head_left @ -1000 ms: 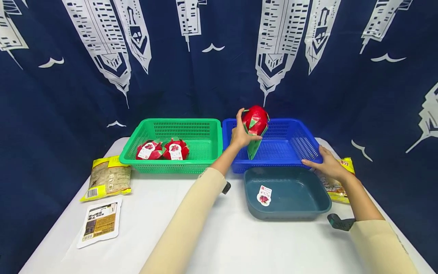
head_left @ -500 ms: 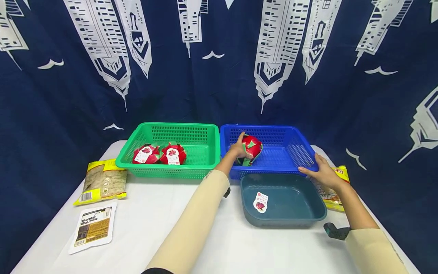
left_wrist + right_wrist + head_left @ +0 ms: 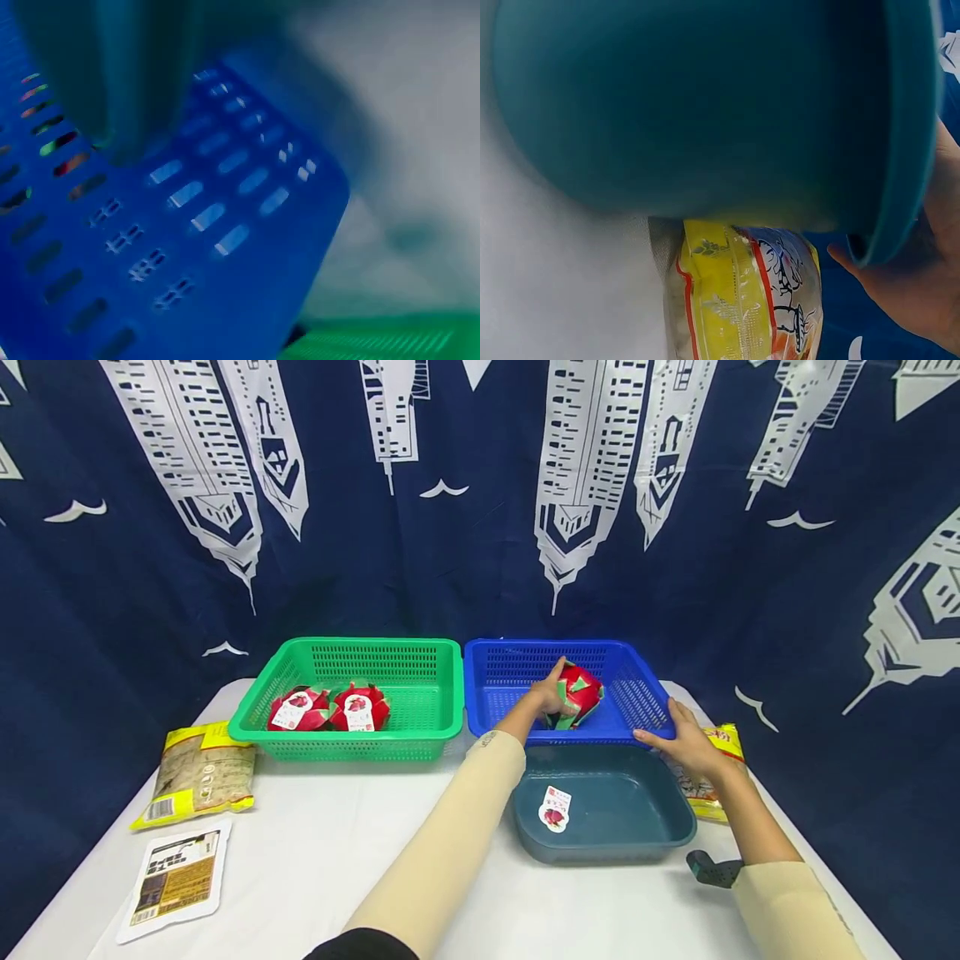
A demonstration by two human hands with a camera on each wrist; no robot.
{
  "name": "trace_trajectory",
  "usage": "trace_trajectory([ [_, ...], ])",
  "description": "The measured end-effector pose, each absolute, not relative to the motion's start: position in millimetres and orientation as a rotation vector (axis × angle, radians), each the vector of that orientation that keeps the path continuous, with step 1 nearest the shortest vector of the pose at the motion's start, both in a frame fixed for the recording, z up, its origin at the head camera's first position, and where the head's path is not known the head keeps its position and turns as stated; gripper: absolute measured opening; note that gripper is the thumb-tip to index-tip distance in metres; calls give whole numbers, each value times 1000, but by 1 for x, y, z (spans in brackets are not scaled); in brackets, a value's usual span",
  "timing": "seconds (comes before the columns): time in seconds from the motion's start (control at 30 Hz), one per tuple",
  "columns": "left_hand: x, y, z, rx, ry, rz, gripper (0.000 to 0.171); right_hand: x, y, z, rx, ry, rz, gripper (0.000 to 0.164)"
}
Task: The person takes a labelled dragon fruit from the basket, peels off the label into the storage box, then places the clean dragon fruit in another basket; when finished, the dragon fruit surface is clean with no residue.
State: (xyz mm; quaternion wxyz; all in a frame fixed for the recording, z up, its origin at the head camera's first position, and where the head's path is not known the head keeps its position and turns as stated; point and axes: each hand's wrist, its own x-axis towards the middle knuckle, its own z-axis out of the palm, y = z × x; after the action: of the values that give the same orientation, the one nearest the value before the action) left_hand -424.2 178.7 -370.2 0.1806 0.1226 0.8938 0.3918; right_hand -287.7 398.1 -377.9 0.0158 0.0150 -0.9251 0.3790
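While the red, green-scaled dragon fruit (image 3: 583, 695) lies just right of the left hand (image 3: 550, 696) gripping it, the right hand (image 3: 685, 743), farther away, pinches the blue plastic basket's (image 3: 517, 662) corner.

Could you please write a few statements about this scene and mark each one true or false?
1. Two labelled dragon fruits lie in the green basket. True.
2. The left hand is in the green basket. False: it holds an upper red dragon fruit in the blue basket.
3. The right hand is at the blue basket's front right corner. True.
4. A sticker is in the dark teal tray. True.
5. The white pouch lies in the dark teal tray. False: it lies on the table, at the far left.
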Motion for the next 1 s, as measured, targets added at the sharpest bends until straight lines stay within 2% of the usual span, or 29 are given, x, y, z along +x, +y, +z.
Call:
trace_trajectory([
  [0.1,-413,185,-372,478,2564,1069,104,-287,394,-380,21,-2891,1172,108],
  [0.23,-422,198,-388,576,2601,1019,101,-286,392,-382,18,-2896,1162,107],
  [0.43,-512,242,-483,699,2642,976,98,-286,390,-382,36,-2883,1173,105],
  [0.5,-528,247,-498,701,2585,1024,99,-286,390,-383,30,-2888,1175,106],
  [0.57,-515,238,-487,682,2508,1093,101,-286,391,-383,15,-2894,1171,106],
  [0.63,-483,218,-454,642,2397,1157,99,-285,391,-384,6,-2897,1164,106],
  [0.8,-404,152,-368,758,2338,1166,90,-284,386,-383,34,-2906,1154,105],
  [1.0,-367,80,-299,981,2553,1153,84,-285,377,-369,112,-2966,916,100],
])
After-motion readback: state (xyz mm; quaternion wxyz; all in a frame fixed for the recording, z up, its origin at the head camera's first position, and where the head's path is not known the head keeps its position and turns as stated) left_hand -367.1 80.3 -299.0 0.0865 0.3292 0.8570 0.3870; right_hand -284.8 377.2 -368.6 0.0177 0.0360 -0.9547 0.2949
